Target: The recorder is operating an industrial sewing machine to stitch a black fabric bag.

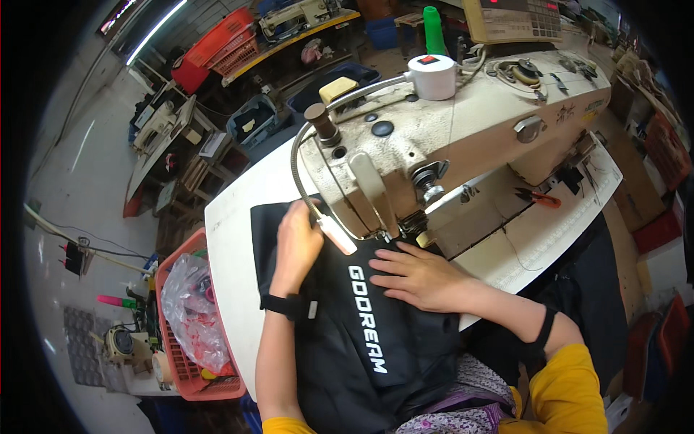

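Black cloth (329, 340) with white printed lettering lies across the white table of a sewing machine (463, 123) and hangs down toward my lap. My left hand (296, 242) is at the cloth's far left part, its fingers bent together and closed on the fabric; the lamp's tip hides some of them. Spread flat, my right hand (416, 278) presses on the cloth just right of the lettering, its fingertips pointing toward the needle area. The cloth's far edge runs under the presser foot (390, 235). A small lamp (336, 233) on a bendy metal neck hangs between my hands.
Orange-handled thread snips (538, 197) lie on the table under the machine arm. A green thread cone (432, 32) and a control box (512, 20) stand behind. At the table's left is a salmon-coloured basket (189, 376) with plastic bags. Other machines stand farther off.
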Action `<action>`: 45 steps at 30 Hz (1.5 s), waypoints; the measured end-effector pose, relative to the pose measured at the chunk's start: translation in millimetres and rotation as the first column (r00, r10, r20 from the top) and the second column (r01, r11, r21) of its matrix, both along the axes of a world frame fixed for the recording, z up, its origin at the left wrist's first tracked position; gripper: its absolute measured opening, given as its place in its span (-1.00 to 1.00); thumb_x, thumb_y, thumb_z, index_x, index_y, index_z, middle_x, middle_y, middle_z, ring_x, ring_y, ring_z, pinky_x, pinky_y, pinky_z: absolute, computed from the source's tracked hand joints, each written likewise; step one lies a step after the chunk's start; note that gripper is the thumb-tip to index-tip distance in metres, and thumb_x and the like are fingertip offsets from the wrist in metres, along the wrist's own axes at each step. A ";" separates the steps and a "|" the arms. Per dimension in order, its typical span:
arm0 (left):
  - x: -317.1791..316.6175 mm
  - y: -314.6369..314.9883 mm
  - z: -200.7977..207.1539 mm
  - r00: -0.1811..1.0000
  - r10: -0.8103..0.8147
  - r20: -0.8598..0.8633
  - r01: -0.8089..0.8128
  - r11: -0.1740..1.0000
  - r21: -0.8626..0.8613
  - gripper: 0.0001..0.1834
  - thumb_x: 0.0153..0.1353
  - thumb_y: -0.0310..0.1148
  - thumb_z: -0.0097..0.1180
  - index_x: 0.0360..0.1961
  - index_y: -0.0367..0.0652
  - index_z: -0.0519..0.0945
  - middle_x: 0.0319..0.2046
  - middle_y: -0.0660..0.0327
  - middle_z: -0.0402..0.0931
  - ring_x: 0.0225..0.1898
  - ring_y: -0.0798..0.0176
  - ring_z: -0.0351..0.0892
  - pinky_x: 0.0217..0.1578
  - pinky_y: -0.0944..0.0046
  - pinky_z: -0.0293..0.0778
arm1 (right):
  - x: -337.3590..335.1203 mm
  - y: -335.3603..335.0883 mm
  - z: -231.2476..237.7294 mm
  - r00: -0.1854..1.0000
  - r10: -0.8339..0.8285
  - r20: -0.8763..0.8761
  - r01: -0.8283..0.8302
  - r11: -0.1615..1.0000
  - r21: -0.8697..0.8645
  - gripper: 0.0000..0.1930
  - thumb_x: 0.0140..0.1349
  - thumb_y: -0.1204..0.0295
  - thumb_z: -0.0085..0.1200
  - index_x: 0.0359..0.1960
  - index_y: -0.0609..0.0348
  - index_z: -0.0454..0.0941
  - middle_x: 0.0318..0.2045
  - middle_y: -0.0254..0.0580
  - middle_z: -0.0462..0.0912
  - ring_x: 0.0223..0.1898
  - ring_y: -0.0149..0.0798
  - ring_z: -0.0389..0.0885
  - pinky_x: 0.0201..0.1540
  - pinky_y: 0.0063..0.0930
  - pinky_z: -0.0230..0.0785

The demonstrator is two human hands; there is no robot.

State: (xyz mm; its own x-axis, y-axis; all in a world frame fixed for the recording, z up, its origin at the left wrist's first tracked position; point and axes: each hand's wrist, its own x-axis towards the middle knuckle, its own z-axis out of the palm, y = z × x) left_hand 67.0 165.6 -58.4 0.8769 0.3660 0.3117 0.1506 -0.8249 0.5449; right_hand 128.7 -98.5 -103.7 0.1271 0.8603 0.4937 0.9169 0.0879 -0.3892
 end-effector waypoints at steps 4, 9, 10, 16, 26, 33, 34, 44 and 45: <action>-9.0 7.4 23.9 0.999 0.046 -0.017 -0.041 0.974 0.222 -0.72 0.15 -0.49 0.23 -0.08 -0.24 0.60 -0.11 0.01 0.55 -0.05 -0.17 0.53 -0.01 -0.02 0.46 | 5.4 -42.6 11.8 1.000 -0.007 -0.008 0.005 0.988 -0.156 -0.61 0.37 0.12 0.10 0.06 0.09 0.64 0.27 -0.19 0.53 0.39 -0.15 0.36 0.43 -0.10 0.19; -20.3 -13.0 14.3 0.908 -0.039 -0.418 0.039 0.999 -0.009 -0.53 0.03 -0.27 0.35 -0.02 -0.23 0.60 -0.11 -0.06 0.53 -0.03 -0.17 0.52 0.06 0.00 0.45 | 22.5 -109.0 46.8 0.996 -0.085 0.020 0.086 0.922 -0.378 -0.60 0.30 0.05 0.14 -0.05 0.10 0.68 0.16 -0.18 0.63 0.32 -0.14 0.46 0.34 -0.13 0.34; -24.0 -23.3 22.7 0.849 -0.080 -0.522 0.035 0.995 -0.094 -0.54 0.04 -0.27 0.34 -0.03 -0.23 0.61 -0.15 -0.04 0.54 -0.05 -0.15 0.54 0.04 0.02 0.46 | 28.5 -122.2 49.7 0.993 -0.116 -0.031 0.097 0.930 -0.355 -0.60 0.28 0.05 0.16 -0.18 0.17 0.71 0.03 -0.18 0.71 0.23 -0.13 0.55 0.22 -0.20 0.44; -45.3 -49.2 -12.9 0.946 -0.191 -0.261 -0.020 0.771 -0.636 -0.68 0.31 -0.46 0.08 0.06 -0.34 0.54 -0.02 0.09 0.63 -0.03 0.24 0.59 0.07 0.27 0.44 | 5.2 -89.0 87.9 0.939 -0.212 0.272 0.338 0.723 -0.603 -0.62 0.16 0.14 0.25 -0.26 0.26 0.67 -0.17 -0.08 0.74 -0.04 -0.07 0.66 0.15 -0.16 0.43; -56.7 -8.7 -2.6 0.958 0.230 -0.173 -0.248 0.964 -0.097 -0.65 0.16 -0.57 0.19 0.00 -0.16 0.53 -0.43 0.04 0.54 -0.43 -0.02 0.58 -0.34 0.09 0.49 | -11.9 -51.4 -0.6 0.984 -0.125 -0.130 0.065 0.917 -0.393 -0.32 0.40 0.03 0.03 0.46 0.07 0.22 0.51 -0.08 0.13 0.54 -0.04 0.03 0.53 -0.13 -0.03; -76.3 -96.6 68.6 0.999 -0.048 0.013 0.040 0.935 0.353 -0.60 0.06 -0.46 0.40 -0.05 -0.26 0.60 -0.15 0.03 0.55 -0.06 -0.05 0.53 0.01 0.07 0.42 | -12.2 -77.7 19.2 0.997 -0.058 -0.055 0.025 0.878 -0.478 -0.32 0.36 0.01 0.08 0.44 -0.01 0.28 0.50 -0.09 0.15 0.55 0.00 -0.01 0.45 -0.06 0.13; -74.8 -112.4 70.9 0.974 -0.207 0.089 0.187 0.963 0.194 -0.69 0.08 -0.53 0.35 -0.12 -0.27 0.61 -0.17 0.02 0.58 -0.11 -0.07 0.57 0.00 0.05 0.46 | -14.1 -81.0 21.5 0.997 -0.056 -0.054 0.023 0.876 -0.481 -0.32 0.36 0.01 0.08 0.44 -0.01 0.28 0.50 -0.09 0.15 0.55 0.00 -0.01 0.45 -0.06 0.13; -80.8 -153.1 -7.5 0.919 -0.209 -0.333 0.314 0.900 0.301 -0.15 0.27 0.00 0.19 0.38 -0.43 0.27 0.39 -0.17 0.23 0.45 -0.15 0.19 0.38 -0.14 0.14 | -22.4 -111.5 38.9 0.994 0.052 -0.098 -0.093 0.872 -0.481 -0.42 0.40 0.09 0.07 0.39 0.00 0.34 0.45 -0.05 0.23 0.51 0.05 0.10 0.45 0.15 0.05; -84.5 -155.4 -9.0 0.916 -0.217 -0.336 0.323 0.897 0.301 -0.10 0.24 0.05 0.22 0.37 -0.45 0.27 0.38 -0.22 0.23 0.44 -0.19 0.19 0.38 -0.13 0.14 | -22.5 -111.7 45.9 0.994 0.053 -0.098 -0.094 0.872 -0.481 -0.42 0.40 0.09 0.07 0.39 0.00 0.34 0.45 -0.05 0.23 0.51 0.05 0.10 0.45 0.15 0.05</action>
